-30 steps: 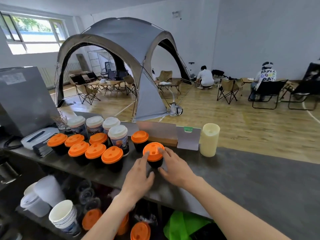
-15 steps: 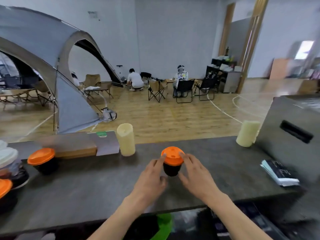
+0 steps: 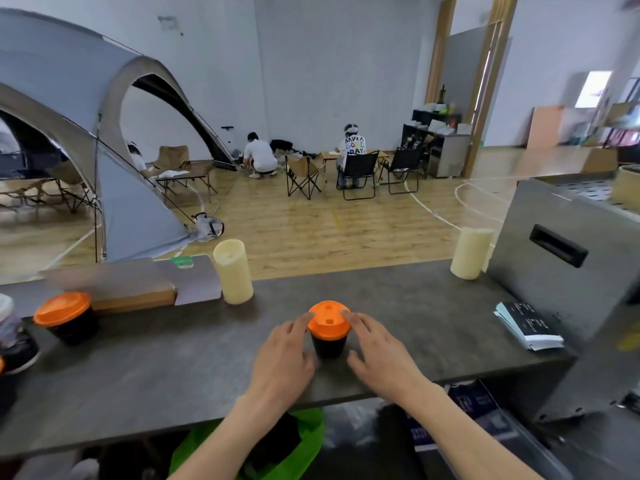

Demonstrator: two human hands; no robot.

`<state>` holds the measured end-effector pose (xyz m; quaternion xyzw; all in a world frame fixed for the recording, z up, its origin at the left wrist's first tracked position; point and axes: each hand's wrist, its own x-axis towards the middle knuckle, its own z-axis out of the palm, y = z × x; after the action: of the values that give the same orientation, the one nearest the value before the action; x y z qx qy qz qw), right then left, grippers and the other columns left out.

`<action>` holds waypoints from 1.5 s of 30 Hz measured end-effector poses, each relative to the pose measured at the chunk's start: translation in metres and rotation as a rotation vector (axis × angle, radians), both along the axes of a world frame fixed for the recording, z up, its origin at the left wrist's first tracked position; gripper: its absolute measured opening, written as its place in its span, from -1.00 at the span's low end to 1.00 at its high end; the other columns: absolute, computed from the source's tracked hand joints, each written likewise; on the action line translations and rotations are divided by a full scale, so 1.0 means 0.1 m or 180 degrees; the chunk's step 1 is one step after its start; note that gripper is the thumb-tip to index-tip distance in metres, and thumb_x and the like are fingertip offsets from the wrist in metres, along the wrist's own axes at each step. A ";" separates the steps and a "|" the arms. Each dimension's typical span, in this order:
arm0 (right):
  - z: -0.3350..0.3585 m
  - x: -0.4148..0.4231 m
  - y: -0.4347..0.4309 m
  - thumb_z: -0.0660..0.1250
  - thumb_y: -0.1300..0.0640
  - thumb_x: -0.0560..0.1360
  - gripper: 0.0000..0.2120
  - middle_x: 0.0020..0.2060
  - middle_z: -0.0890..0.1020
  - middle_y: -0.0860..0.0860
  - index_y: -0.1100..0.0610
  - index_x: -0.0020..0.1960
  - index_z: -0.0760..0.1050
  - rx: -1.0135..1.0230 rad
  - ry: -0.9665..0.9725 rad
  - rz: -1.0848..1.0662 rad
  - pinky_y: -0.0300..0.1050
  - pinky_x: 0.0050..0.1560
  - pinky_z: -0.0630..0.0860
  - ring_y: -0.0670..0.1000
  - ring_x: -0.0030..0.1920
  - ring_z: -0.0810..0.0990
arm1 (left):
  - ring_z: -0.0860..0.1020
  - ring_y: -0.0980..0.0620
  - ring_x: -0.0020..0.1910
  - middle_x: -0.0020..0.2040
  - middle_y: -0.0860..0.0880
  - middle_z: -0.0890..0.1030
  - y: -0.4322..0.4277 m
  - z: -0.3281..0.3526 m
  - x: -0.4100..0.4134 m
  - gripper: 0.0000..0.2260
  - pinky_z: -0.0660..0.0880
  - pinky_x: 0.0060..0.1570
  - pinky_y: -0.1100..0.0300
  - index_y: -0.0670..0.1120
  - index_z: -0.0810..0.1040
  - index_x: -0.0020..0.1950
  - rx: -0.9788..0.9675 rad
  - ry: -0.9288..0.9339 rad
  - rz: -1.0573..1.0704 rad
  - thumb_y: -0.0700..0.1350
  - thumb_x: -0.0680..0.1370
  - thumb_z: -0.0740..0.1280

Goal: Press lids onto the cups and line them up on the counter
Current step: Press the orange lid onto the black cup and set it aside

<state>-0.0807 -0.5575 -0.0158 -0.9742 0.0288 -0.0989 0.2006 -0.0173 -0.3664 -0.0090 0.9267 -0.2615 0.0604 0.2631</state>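
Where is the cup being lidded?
In the head view, the orange-lidded cup stands centre-frame on the counter, between the left hand and right hand, nearer than the cream candle to its left.

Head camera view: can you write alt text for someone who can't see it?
Two bare hands, the left hand and right hand, flank a black cup with an orange lid on a grey counter, fingers touching the lid's rim. Another lidded cup stands far left.
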 end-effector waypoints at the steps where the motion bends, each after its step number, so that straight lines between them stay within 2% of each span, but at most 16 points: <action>1: 0.03 0.01 -0.02 0.26 0.09 0.54 -0.26 0.55 0.23 -0.02 -0.04 0.63 0.02 -0.0043 -0.0013 0.0013 -0.15 0.39 0.33 0.00 0.52 0.25 | 0.47 -0.03 0.33 0.34 0.02 0.48 -0.01 0.03 0.01 -0.36 0.46 0.20 0.10 0.10 0.24 0.59 0.0049 -0.0134 0.0060 -0.13 0.51 0.28; 3: 0.12 0.04 -0.05 0.25 0.10 0.56 -0.23 0.60 0.13 0.00 0.00 0.65 -0.08 -0.0127 -0.0020 0.0011 -0.12 0.44 0.28 0.00 0.58 0.14 | 0.33 -0.05 0.48 0.50 -0.05 0.34 -0.06 0.10 0.06 -0.36 0.37 0.37 0.10 -0.01 0.15 0.64 0.0201 -0.0310 0.0051 -0.06 0.57 0.24; 5: 0.20 0.11 -0.09 0.22 0.10 0.59 -0.21 0.64 -0.06 -0.01 0.06 0.65 -0.19 -0.0243 0.0012 0.0029 -0.14 0.53 0.13 -0.04 0.63 -0.05 | -0.03 -0.05 0.65 0.67 -0.11 0.00 -0.14 0.16 0.13 -0.32 0.01 0.60 0.09 -0.12 -0.05 0.67 0.0565 -0.0312 -0.0187 0.04 0.62 0.14; 6: 0.23 0.15 -0.10 0.20 0.10 0.60 -0.20 0.64 -0.15 -0.02 0.08 0.65 -0.24 -0.0312 0.0059 0.0064 -0.15 0.56 0.04 -0.06 0.63 -0.13 | -0.17 -0.01 0.65 0.68 -0.10 -0.15 -0.18 0.18 0.16 -0.30 -0.14 0.62 0.08 -0.14 -0.13 0.67 0.0787 -0.0291 -0.0336 0.08 0.64 0.09; 8: 0.27 0.22 -0.10 0.20 0.11 0.59 -0.17 0.62 -0.24 -0.02 0.11 0.64 -0.28 -0.0452 0.0197 0.0201 -0.11 0.61 -0.02 -0.08 0.61 -0.22 | -0.28 0.02 0.63 0.66 -0.09 -0.24 -0.23 0.17 0.19 -0.28 -0.24 0.61 0.05 -0.15 -0.19 0.66 0.1134 -0.0247 -0.0527 0.13 0.64 0.05; 14: 0.09 0.24 -0.04 0.28 0.10 0.55 -0.06 0.62 -0.25 -0.01 0.11 0.62 -0.36 -0.0399 0.0646 0.0365 -0.05 0.59 0.06 -0.03 0.63 -0.10 | -0.27 0.04 0.63 0.66 -0.09 -0.23 -0.25 0.05 0.21 -0.26 -0.25 0.60 0.08 -0.15 -0.20 0.66 0.1237 -0.0013 -0.0522 0.17 0.64 0.05; 19: 0.09 0.25 -0.07 0.27 0.09 0.55 -0.09 0.63 -0.21 -0.01 0.11 0.63 -0.32 -0.0467 0.0645 0.0360 0.01 0.61 0.01 -0.04 0.63 -0.15 | -0.28 0.05 0.62 0.66 -0.07 -0.25 -0.26 0.05 0.21 -0.28 -0.26 0.60 0.09 -0.12 -0.23 0.66 0.1246 0.0032 -0.0542 0.18 0.65 0.02; 22: 0.05 0.22 0.02 0.23 0.08 0.57 -0.17 0.65 -0.07 0.05 0.14 0.65 -0.21 -0.0470 0.0437 0.0182 -0.02 0.61 0.03 0.00 0.63 -0.07 | -0.29 0.04 0.62 0.66 -0.08 -0.26 -0.27 0.09 0.26 -0.33 -0.25 0.61 0.05 -0.14 -0.23 0.65 0.1378 0.0021 -0.0516 0.16 0.68 -0.05; 26: 0.00 0.10 0.23 0.20 0.03 0.56 -0.26 0.54 0.24 0.18 0.21 0.63 -0.01 -0.0751 -0.0055 -0.0380 -0.02 0.48 0.29 0.13 0.54 0.23 | -0.28 0.00 0.63 0.66 -0.10 -0.26 -0.25 0.18 0.42 -0.39 -0.23 0.61 0.01 -0.16 -0.21 0.65 0.1613 -0.0114 -0.0439 0.09 0.71 -0.09; 31: 0.04 0.07 0.32 0.26 0.02 0.52 -0.27 0.44 0.36 0.18 0.18 0.60 0.10 -0.0920 -0.0263 -0.0575 0.02 0.35 0.42 0.15 0.42 0.37 | -0.26 -0.01 0.64 0.66 -0.13 -0.24 -0.18 0.24 0.42 -0.42 -0.24 0.61 0.03 -0.18 -0.19 0.65 0.1652 -0.0313 -0.0352 0.05 0.72 -0.10; 32: 0.07 0.11 0.30 0.26 0.03 0.51 -0.25 0.47 0.33 0.19 0.20 0.61 0.07 -0.0891 -0.0270 -0.0609 0.03 0.37 0.41 0.17 0.45 0.35 | -0.27 -0.01 0.63 0.66 -0.12 -0.24 -0.19 0.24 0.36 -0.41 -0.25 0.61 0.04 -0.18 -0.20 0.65 0.1592 -0.0343 -0.0392 0.05 0.71 -0.10; 34: 0.11 0.22 0.22 0.23 0.05 0.53 -0.18 0.61 0.06 0.17 0.19 0.64 -0.11 -0.0735 -0.0078 -0.0465 0.06 0.54 0.23 0.15 0.61 0.05 | -0.30 0.00 0.62 0.65 -0.11 -0.28 -0.23 0.22 0.26 -0.40 -0.27 0.60 0.05 -0.17 -0.23 0.65 0.1500 -0.0396 -0.0514 0.07 0.70 -0.10; 36: 0.09 0.31 0.14 0.22 0.06 0.55 -0.13 0.62 -0.24 0.05 0.12 0.63 -0.29 -0.0695 0.0204 -0.0119 0.07 0.61 0.02 0.03 0.62 -0.27 | -0.32 0.00 0.62 0.64 -0.10 -0.30 -0.28 0.17 0.21 -0.38 -0.26 0.61 0.04 -0.16 -0.26 0.64 0.1483 -0.0376 -0.0572 0.10 0.69 -0.14; 37: 0.07 0.33 0.11 0.23 0.06 0.55 -0.10 0.60 -0.31 0.01 0.09 0.62 -0.33 -0.0703 0.0306 0.0037 0.08 0.62 -0.02 -0.02 0.59 -0.33 | -0.32 0.00 0.62 0.64 -0.10 -0.31 -0.29 0.12 0.21 -0.37 -0.25 0.61 0.03 -0.15 -0.29 0.62 0.1485 -0.0347 -0.0561 0.12 0.66 -0.17; 41: -0.06 0.34 0.08 0.30 0.14 0.50 -0.01 0.59 -0.36 -0.09 0.02 0.61 -0.39 -0.0462 0.0443 0.0209 0.02 0.62 -0.10 -0.12 0.58 -0.33 | -0.35 0.02 0.61 0.61 -0.08 -0.39 -0.30 -0.04 0.22 -0.28 -0.22 0.62 0.02 -0.09 -0.38 0.58 0.1311 -0.0302 -0.0489 0.16 0.48 -0.29; 45: 0.00 0.33 0.13 0.31 0.13 0.52 -0.04 0.62 -0.26 -0.04 0.06 0.63 -0.33 -0.0532 0.0364 0.0152 0.01 0.61 -0.15 -0.08 0.59 -0.30 | -0.39 0.04 0.59 0.60 -0.06 -0.42 -0.29 -0.07 0.25 -0.25 -0.25 0.61 0.04 -0.09 -0.36 0.61 0.1195 -0.0260 -0.0538 0.17 0.46 -0.28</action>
<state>-0.0481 -0.5449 -0.0160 -0.9921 0.0086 -0.0403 0.1189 0.0077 -0.3955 -0.0161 0.9310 -0.3554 0.0259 0.0791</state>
